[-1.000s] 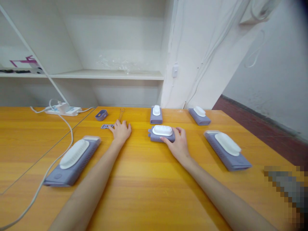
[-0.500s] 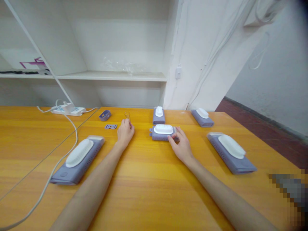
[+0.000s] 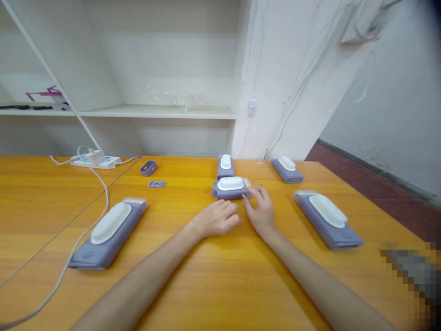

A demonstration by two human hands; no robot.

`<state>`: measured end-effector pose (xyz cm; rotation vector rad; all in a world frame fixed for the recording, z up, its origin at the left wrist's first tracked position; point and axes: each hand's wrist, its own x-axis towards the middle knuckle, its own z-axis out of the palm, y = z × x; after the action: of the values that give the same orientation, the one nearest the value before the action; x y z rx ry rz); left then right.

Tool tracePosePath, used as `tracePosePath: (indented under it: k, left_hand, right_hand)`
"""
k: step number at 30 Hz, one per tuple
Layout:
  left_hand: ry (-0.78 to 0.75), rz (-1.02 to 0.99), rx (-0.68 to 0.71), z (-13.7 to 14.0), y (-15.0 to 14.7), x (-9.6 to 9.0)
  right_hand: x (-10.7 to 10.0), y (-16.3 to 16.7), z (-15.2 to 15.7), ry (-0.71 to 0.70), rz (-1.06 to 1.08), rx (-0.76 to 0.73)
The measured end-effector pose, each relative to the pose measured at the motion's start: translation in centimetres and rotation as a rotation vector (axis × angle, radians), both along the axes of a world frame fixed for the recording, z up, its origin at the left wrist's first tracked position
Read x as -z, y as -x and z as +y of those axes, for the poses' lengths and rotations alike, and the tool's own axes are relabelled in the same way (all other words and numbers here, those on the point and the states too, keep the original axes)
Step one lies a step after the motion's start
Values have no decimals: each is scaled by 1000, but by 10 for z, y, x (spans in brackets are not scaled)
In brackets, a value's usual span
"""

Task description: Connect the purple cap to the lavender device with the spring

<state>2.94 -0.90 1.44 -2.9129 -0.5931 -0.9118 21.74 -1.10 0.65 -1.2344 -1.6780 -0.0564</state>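
A small purple-grey case [image 3: 229, 194] with a white bristled oval top [image 3: 231, 183] lies crosswise at the middle of the table, tabs sticking out at its left end. My right hand [image 3: 261, 211] has thumb and forefinger at the case's right end, gripping it. Just in front of the case is my left hand [image 3: 217, 219], its fingers curled together; whatever they hold is hidden. Thin golden wire-like pieces [image 3: 257, 183] show behind my right fingers. To the left lie a flat purple plate with holes [image 3: 156, 184] and a hollow purple ring-shaped part [image 3: 148, 168].
Similar purple cases with white tops stand at the back [image 3: 225, 171], back right [image 3: 287, 170], right [image 3: 327, 220] and left [image 3: 108, 236]. A white power strip [image 3: 96, 161] sits back left, its cable [image 3: 106, 193] running forward. White shelving [image 3: 158, 111] rises behind.
My left hand has moved right and nearer, from the small golden wire piece at the back to the front of the case. That piece no longer shows there. My right hand stays at the case.
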Motion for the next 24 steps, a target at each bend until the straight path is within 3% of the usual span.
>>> tracePosePath:
  k: [2,4,10,14,17,20,24]
  left_hand:
    - [-4,-39,-8,-3,-5,1]
    - [-11,-139,-150,4,2,3]
    - [21,-231,-831,46,55,0]
    - [-35,-184,-1244,57,76,-1]
    - [34,-101,-1485,59,79,5]
    - [170,-17,-1518,59,77,9]
    - [131,1,-1347,55,70,5]
  right_hand:
    - [0,-4,3,34,83,30]
    - [0,-7,6,75,161,36]
    - [-2,-1,1,172,184,-46]
    - [-1,3,-6,187,31,-181]
    - [0,3,-9,131,-89,-230]
    - [0,3,-9,120,-85,-223]
    - [0,4,-8,156,-35,-188]
